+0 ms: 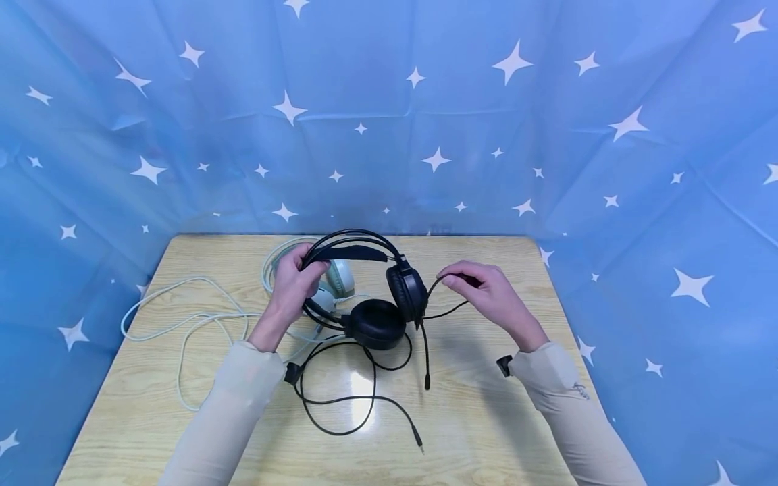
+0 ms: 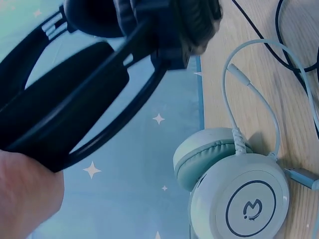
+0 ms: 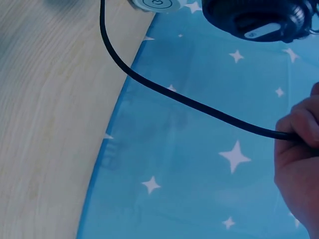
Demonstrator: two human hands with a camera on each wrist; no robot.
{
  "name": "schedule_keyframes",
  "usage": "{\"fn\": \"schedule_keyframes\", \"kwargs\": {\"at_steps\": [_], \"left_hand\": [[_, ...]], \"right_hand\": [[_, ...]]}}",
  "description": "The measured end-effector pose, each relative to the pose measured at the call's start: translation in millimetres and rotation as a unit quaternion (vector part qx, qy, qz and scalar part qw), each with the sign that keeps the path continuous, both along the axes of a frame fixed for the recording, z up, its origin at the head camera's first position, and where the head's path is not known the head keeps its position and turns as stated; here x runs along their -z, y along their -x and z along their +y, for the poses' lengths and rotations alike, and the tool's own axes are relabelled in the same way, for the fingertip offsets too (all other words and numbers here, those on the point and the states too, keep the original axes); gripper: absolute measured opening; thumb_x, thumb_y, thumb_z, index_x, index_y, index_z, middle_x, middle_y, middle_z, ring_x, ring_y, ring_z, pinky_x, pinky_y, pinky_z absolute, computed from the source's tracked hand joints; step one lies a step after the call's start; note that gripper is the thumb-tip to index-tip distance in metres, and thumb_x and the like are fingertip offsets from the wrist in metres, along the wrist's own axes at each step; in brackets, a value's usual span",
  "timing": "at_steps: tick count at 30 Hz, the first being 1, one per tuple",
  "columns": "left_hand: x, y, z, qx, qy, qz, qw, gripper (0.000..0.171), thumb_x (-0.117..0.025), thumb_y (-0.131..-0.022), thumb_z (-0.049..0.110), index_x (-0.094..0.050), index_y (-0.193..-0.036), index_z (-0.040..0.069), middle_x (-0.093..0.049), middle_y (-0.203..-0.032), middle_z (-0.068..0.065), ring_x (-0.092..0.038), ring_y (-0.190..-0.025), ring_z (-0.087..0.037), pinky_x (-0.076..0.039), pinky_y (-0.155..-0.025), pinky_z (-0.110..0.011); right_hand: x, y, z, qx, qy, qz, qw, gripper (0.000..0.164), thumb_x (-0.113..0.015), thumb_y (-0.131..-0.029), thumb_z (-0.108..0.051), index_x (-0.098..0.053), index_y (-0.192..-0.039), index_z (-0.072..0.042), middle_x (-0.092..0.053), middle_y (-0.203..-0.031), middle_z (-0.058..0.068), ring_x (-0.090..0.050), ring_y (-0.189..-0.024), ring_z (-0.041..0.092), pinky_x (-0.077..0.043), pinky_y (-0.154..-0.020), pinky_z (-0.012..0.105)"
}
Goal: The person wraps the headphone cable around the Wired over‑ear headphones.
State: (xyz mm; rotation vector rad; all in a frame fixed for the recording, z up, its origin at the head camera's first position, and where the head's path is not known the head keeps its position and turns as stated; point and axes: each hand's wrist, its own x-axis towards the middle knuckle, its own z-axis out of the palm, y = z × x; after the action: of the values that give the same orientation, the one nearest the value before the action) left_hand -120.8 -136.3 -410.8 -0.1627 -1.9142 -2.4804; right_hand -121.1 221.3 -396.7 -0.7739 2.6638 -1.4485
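My left hand (image 1: 293,287) grips the headband of a black headset (image 1: 408,291), raised over the table with its ear cups toward the right. The left wrist view shows that hand (image 2: 30,191) at the padded headband (image 2: 60,99). A thin microphone boom (image 1: 427,358) points down from the nearer-right cup. To the right, my right hand (image 1: 486,290) pinches the headset's black cable (image 1: 446,275) between thumb and fingers. In the right wrist view the cable (image 3: 199,105) runs into the curled fingers. Beneath the headset, more black cable lies in loops, ending in a plug (image 1: 417,437).
Behind the left hand lies a white and mint-green headset (image 1: 342,275), its microphone boom (image 2: 239,74) showing in the left wrist view. Its pale cable (image 1: 182,324) spreads over the left side of the wooden table (image 1: 462,418). A blue star-patterned cloth (image 1: 389,155) surrounds the table.
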Motion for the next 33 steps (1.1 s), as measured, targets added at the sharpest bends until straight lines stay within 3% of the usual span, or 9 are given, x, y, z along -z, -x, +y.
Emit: {"fn": "schedule_keyframes", "kwargs": {"at_steps": [5,9,19,24,33], "left_hand": [[-0.3,0.2,-1,0.046,0.002,0.004,0.9989,0.005,-0.057,-0.088,0.001,-0.057,-0.093,0.003,-0.04,-0.056,0.005,-0.032,-0.044,-0.006,-0.023,-0.041,-0.019],[-1.8,0.3,-1,0.079,-0.006,0.006,0.9969,0.004,-0.054,-0.089,0.002,-0.053,-0.089,0.005,-0.039,-0.056,0.005,-0.032,-0.044,-0.005,-0.023,-0.041,-0.019],[0.7,2.2,-8,0.14,-0.074,0.014,0.9873,0.005,-0.054,-0.09,0.002,-0.051,-0.09,0.005,-0.035,-0.055,0.005,-0.028,-0.044,-0.007,-0.016,-0.042,-0.024],[6.4,5.7,-12,0.192,-0.135,0.038,0.9714,0.01,-0.048,-0.092,0.0,-0.054,-0.09,0.008,-0.033,-0.055,0.005,-0.021,-0.044,-0.01,-0.011,-0.041,-0.026],[14.0,11.2,-16,0.276,-0.228,0.05,0.9323,0.022,-0.039,-0.09,-0.004,-0.057,-0.095,0.007,-0.024,-0.062,0.0,-0.015,-0.045,-0.012,-0.011,-0.04,-0.023]], "right_hand": [[-10.2,1.6,-9,0.013,-0.005,0.003,1.0,0.005,-0.073,-0.098,-0.02,-0.074,-0.101,-0.017,-0.067,-0.087,0.0,-0.052,-0.068,0.017,-0.043,-0.061,0.028],[-16.2,4.9,-18,0.029,0.004,-0.004,1.0,0.01,-0.079,-0.093,-0.022,-0.071,-0.093,-0.016,-0.057,-0.075,0.001,-0.045,-0.064,0.018,-0.038,-0.058,0.029],[-19.3,17.7,-35,-0.012,0.016,-0.014,1.0,0.007,-0.074,-0.097,-0.021,-0.074,-0.101,-0.015,-0.066,-0.092,0.001,-0.052,-0.072,0.02,-0.044,-0.063,0.029],[-19.0,23.6,-41,-0.008,0.026,-0.056,0.998,0.011,-0.077,-0.095,-0.021,-0.072,-0.099,-0.012,-0.065,-0.091,0.004,-0.054,-0.075,0.021,-0.045,-0.066,0.029],[-24.1,28.9,-49,-0.072,0.034,-0.037,0.996,0.014,-0.064,-0.104,-0.017,-0.073,-0.111,-0.01,-0.068,-0.106,0.002,-0.059,-0.085,0.022,-0.049,-0.074,0.031]]}}
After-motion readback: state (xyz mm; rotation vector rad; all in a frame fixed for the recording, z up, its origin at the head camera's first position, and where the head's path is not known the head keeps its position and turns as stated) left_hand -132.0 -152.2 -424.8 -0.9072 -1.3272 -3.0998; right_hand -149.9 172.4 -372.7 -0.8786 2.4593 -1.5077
